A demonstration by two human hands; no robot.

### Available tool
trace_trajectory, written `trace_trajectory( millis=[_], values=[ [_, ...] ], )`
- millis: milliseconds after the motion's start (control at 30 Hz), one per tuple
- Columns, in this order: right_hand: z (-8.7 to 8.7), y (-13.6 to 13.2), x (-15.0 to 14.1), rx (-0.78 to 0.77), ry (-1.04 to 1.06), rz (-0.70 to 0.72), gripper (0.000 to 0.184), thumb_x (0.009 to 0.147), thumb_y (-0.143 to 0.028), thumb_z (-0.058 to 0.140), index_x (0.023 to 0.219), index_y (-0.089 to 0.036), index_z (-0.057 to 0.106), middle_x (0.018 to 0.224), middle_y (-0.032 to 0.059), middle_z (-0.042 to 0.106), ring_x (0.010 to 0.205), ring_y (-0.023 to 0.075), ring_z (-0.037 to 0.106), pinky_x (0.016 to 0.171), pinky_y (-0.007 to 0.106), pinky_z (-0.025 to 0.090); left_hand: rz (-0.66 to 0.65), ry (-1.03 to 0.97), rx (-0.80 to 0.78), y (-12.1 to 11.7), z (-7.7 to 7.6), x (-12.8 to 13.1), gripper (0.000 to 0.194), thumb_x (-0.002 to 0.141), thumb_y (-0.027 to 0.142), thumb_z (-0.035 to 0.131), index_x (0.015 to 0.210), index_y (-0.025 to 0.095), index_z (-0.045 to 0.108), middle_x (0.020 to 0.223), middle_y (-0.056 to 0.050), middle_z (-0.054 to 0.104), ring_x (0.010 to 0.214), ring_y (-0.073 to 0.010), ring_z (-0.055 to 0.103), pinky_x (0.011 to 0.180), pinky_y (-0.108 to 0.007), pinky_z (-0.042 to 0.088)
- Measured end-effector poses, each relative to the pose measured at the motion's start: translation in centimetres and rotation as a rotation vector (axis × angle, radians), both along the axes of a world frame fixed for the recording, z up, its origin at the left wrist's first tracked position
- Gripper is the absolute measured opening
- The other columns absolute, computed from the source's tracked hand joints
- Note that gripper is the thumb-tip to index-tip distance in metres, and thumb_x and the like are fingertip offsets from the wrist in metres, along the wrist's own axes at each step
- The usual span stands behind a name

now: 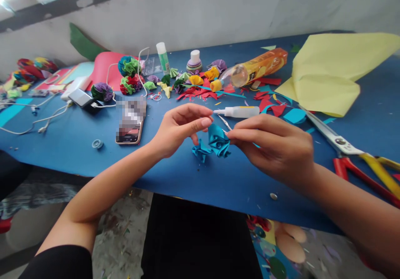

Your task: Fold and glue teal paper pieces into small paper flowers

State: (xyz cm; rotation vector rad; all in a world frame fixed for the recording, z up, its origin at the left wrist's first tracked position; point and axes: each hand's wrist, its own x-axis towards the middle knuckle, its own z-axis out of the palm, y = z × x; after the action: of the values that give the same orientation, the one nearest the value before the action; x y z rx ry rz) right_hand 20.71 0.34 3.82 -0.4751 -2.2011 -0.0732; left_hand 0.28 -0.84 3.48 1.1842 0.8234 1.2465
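A blue folded paper flower with curled petals is held up over the table. The thumb and fingertips of my right hand pinch it at its right edge. A slim metal tool shows by those fingertips; whether they also grip it I cannot tell. My left hand hovers at the flower's upper left, thumb and fingers apart, with nothing visible between them. Below and left of the held flower, a second blue paper piece lies on the table. A white glue bottle rests on its side behind my hands.
Big scissors lie at right, below a yellow paper sheet. Behind are an orange-labelled bottle, red paper scraps, a glue stick and paper flower balls. A phone and cables lie left on the blue table.
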Motion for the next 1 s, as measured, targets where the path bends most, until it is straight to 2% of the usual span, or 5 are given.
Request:
trace_trajectory(
  millis=[267,467,633,833,1000],
  values=[
    [0.02,-0.15,-0.09,0.064,0.007,0.055,0.025,0.082,-0.005,0.061,0.095,-0.026,0.059,0.089,-0.0001,0.070,0.078,0.0140,0.067,0.070,0.027,0.054,-0.332,0.030,-0.197,-0.12,0.34,-0.60,0.038,0.060,0.047,0.084,0.080,0.018,0.071,0.073,0.000,0.065,0.057,-0.0075,0.060,0.043,-0.014,0.054],
    [0.17,-0.42,-0.11,0.049,0.023,0.015,0.025,0.083,-0.004,0.058,0.092,-0.027,0.058,0.088,-0.0004,0.070,0.081,0.0145,0.068,0.068,0.026,0.054,-0.379,0.043,-0.293,-0.18,0.34,-0.63,0.050,0.053,0.055,0.085,0.081,0.018,0.068,0.071,-0.002,0.069,0.062,-0.0159,0.071,0.039,-0.015,0.053],
    [-0.01,-0.10,0.02,0.044,0.017,-0.014,0.021,0.084,-0.007,0.061,0.093,-0.026,0.059,0.088,0.0013,0.070,0.085,0.0152,0.069,0.070,0.026,0.055,-0.435,0.001,-0.255,-0.13,0.08,-0.69,0.045,0.060,0.055,0.082,0.080,0.018,0.066,0.071,-0.001,0.068,0.062,-0.0148,0.071,0.039,-0.014,0.052],
    [-0.02,0.14,-0.12,-0.077,0.062,-0.014,0.017,0.087,-0.015,0.062,0.099,-0.027,0.063,0.092,0.0021,0.072,0.081,0.0150,0.069,0.070,0.027,0.057,-0.308,0.067,-0.203,0.04,0.17,-0.71,0.037,0.067,0.050,0.079,0.073,0.017,0.064,0.068,0.000,0.065,0.066,-0.0130,0.070,0.040,-0.013,0.051],
    [0.31,-0.10,-0.53,-0.388,0.186,-0.014,0.021,0.087,-0.024,0.063,0.108,-0.023,0.065,0.083,0.0007,0.069,0.067,0.0117,0.064,0.066,0.026,0.056,-0.175,0.022,-0.188,0.14,0.47,-0.51,0.035,0.063,0.044,0.082,0.069,0.015,0.063,0.065,0.000,0.063,0.065,-0.0119,0.068,0.040,-0.012,0.051]
  ],
)
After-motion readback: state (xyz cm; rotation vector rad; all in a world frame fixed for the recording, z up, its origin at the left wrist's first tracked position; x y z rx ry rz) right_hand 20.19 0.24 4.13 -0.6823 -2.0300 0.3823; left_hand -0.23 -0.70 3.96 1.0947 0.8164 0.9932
